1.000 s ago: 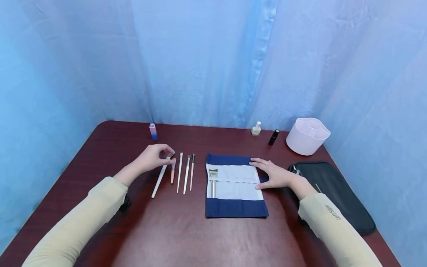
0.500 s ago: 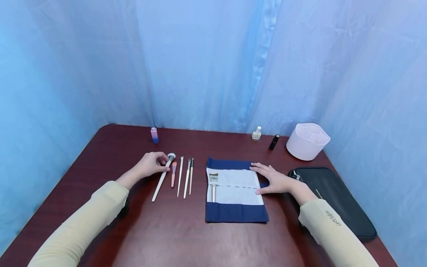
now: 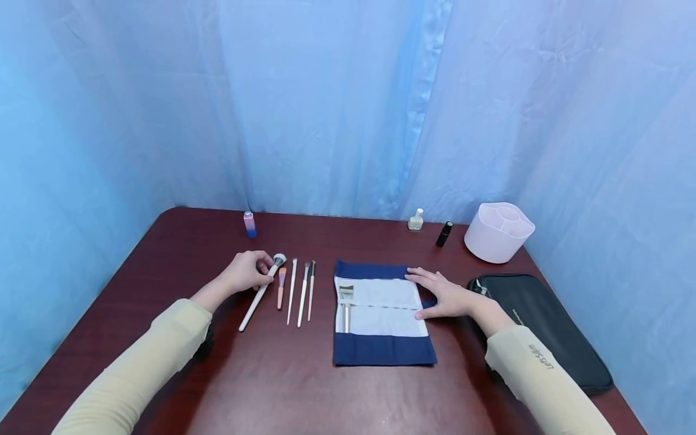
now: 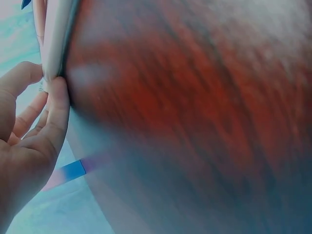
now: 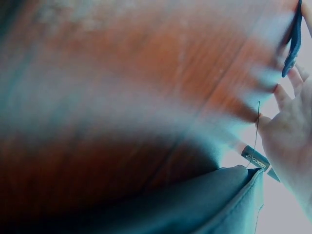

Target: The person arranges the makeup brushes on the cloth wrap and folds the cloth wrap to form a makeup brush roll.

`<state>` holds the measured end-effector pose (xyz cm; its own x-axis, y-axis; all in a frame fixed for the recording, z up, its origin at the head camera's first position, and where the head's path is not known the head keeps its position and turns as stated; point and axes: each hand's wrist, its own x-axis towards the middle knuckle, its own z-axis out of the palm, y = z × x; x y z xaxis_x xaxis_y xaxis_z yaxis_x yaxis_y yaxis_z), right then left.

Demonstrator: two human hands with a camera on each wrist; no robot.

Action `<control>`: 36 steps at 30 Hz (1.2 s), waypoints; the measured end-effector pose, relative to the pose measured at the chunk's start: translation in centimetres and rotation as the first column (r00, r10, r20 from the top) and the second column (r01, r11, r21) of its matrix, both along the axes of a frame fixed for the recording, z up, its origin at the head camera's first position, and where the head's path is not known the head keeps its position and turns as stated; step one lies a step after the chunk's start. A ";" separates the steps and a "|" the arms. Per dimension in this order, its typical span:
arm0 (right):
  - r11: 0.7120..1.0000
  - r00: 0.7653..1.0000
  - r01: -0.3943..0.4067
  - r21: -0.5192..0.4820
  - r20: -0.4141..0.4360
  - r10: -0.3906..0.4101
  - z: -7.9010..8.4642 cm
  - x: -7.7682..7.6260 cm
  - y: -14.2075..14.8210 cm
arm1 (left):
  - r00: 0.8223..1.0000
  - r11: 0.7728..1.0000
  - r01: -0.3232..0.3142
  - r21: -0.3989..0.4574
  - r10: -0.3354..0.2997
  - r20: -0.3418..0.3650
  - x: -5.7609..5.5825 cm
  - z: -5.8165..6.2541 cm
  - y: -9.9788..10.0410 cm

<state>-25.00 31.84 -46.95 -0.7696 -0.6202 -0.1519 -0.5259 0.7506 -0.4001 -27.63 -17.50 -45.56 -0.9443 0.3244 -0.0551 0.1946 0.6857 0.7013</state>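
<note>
My left hand (image 3: 244, 272) pinches a large white-handled makeup brush (image 3: 255, 306) near its ferrule, between thumb and fingers. The left wrist view shows the fingertips closed on the pale handle (image 4: 56, 41). Beside it lie a short pink brush (image 3: 281, 290) and several slim brushes (image 3: 302, 296), roughly parallel. An unfolded navy and white brush roll (image 3: 385, 350) lies to their right, with a flat-headed brush (image 3: 346, 295) in its left pocket. My right hand (image 3: 446, 296) rests on the roll's right edge, fingers spread.
Along the table's back stand a pink-blue tube (image 3: 249, 224), a nail polish bottle (image 3: 415, 220), a black tube (image 3: 444, 234) and a white divided holder (image 3: 497, 238). A black zip case (image 3: 544, 326) lies at the right, by the right forearm. Blue curtains (image 3: 326, 109) hang behind.
My left hand has come down from above the pink brush to the large white brush. That brush's handle end has swung slightly left. The right hand stays on the roll.
</note>
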 end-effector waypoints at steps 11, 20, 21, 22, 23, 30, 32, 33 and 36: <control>0.999 0.999 0.029 0.027 0.035 -0.030 0.4 0.2 -0.3 | 0.995 0.994 -0.083 0.066 0.086 -0.040 -0.4 1.6 -0.6; 1.000 1.000 0.022 0.018 0.014 -0.022 0.5 -0.2 -0.2 | 0.987 0.982 -0.097 0.164 0.116 -0.108 -0.8 3.9 0.1; 1.000 1.000 0.024 0.017 0.013 -0.024 0.5 -0.2 -0.1 | 0.987 0.978 -0.099 0.184 0.120 -0.108 -0.8 4.1 0.3; 1.000 1.000 0.025 0.018 0.011 -0.025 0.5 -0.3 -0.1 | 0.986 0.973 -0.100 0.206 0.125 -0.108 -0.7 4.4 0.5; 0.999 1.000 0.026 0.021 0.009 -0.026 0.6 -0.3 -0.1 | 0.986 0.969 -0.100 0.228 0.127 -0.107 -0.7 4.7 0.7; 0.999 0.999 0.032 0.020 0.014 -0.032 0.9 -0.3 -0.1 | 0.990 0.921 -0.019 0.389 0.073 -0.124 -0.1 6.9 3.2; 0.999 0.999 0.033 0.020 0.018 -0.034 1.0 -0.3 -0.2 | 0.991 0.903 0.007 0.430 0.051 -0.124 0.1 7.5 4.0; 0.999 0.999 0.034 0.021 0.021 -0.034 1.1 -0.2 -0.2 | 0.991 0.895 0.014 0.447 0.046 -0.122 0.1 7.8 4.4; 0.999 0.999 0.036 0.025 0.025 -0.036 1.2 -0.1 -0.3 | 0.995 0.862 0.025 0.506 0.029 -0.098 0.3 8.6 5.6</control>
<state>-25.14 31.56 -45.74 -0.7869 -0.5881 -0.1870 -0.4882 0.7785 -0.3944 -27.37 -11.86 -37.01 -0.9368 0.2806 0.2092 0.2800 0.2424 0.9289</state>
